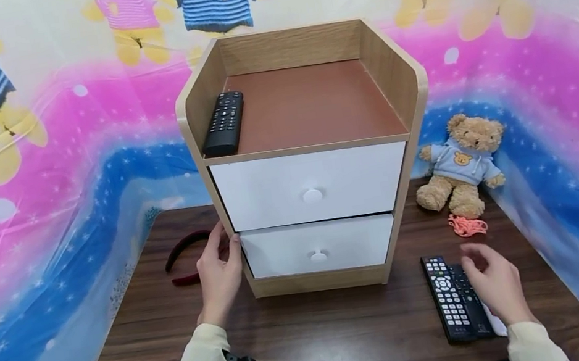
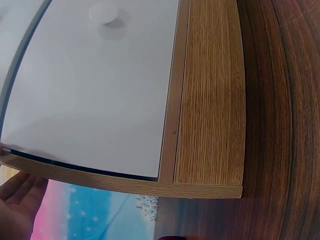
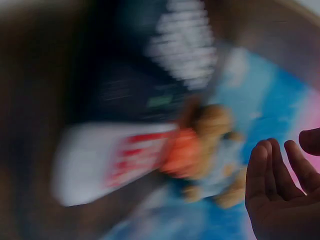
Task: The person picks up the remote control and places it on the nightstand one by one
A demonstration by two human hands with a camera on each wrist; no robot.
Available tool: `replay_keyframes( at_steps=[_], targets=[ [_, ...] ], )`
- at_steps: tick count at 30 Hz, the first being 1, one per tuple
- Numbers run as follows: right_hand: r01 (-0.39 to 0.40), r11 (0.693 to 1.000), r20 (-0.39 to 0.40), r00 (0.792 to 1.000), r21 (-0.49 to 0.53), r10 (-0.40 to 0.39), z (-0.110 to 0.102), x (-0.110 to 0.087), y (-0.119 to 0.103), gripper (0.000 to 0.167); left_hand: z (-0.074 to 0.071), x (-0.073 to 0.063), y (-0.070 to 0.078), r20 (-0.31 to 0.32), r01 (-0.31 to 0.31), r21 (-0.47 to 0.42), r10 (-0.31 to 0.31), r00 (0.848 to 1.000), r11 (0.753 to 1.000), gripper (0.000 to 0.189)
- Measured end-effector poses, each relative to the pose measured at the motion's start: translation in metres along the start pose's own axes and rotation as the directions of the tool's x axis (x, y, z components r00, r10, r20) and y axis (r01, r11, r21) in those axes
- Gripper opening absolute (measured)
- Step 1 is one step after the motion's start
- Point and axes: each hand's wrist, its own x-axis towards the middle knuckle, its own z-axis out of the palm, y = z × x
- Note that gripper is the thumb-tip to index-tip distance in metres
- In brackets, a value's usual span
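Note:
A wooden cabinet [image 1: 320,281] with two white drawers stands on the table; both the upper drawer [image 1: 269,193] and the lower drawer [image 1: 278,254] are closed. My left hand [image 1: 220,272] holds the cabinet's left side edge, thumb at the front and fingers along the outer side. Over on the right, my right hand [image 1: 496,284] hovers by two black remotes lying side by side, the nearer-left remote [image 1: 446,300] and another remote [image 1: 471,303]. Its fingers are loosely bent with nothing in them. A white item with red print [image 3: 95,165] lies beside the remotes, partly hidden in the head view.
A third black remote [image 1: 225,124] lies on the cabinet's brown top. Behind the right hand are a teddy bear [image 1: 461,164] and a coral bundle of cord [image 1: 467,225]. A curved black and dark red thing [image 1: 186,279] lies left of the cabinet. Patterned cloth [image 1: 72,194] surrounds the table.

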Motion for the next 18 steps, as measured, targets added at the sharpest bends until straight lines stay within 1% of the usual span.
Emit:
replay_keyframes(
  at_steps=[3,5,8,10,13,18],
  targets=[
    [-0.107,0.992,0.044,0.993,-0.069,0.11,0.006,-0.008,0.039,0.034,0.0,0.0,0.0,-0.003,-0.001,-0.005,0.001,1.0,1.0,0.044],
    [-0.163,0.979,0.074,0.982,-0.122,0.173,0.009,-0.012,0.058,0.039,0.0,0.0,-0.001,-0.008,-0.003,-0.009,0.003,1.0,1.0,0.044],
    [-0.218,0.956,0.121,0.962,-0.197,0.244,0.01,-0.016,0.081,0.047,0.0,0.001,0.0,-0.011,-0.005,-0.012,0.005,1.0,1.0,0.044],
    [-0.232,0.946,0.139,0.954,-0.228,0.267,0.011,-0.019,0.093,0.051,0.0,0.002,0.0,-0.011,-0.004,-0.013,0.004,1.0,1.0,0.045],
    [-0.234,0.939,0.165,0.946,-0.253,0.281,0.012,-0.021,0.105,0.056,0.001,0.002,0.0,-0.01,0.001,-0.014,-0.001,1.0,1.0,0.045],
    [-0.264,0.925,0.187,0.929,-0.273,0.32,0.013,-0.023,0.113,0.058,0.0,0.001,-0.002,-0.004,0.007,-0.012,-0.007,1.0,1.0,0.045]
  ],
)
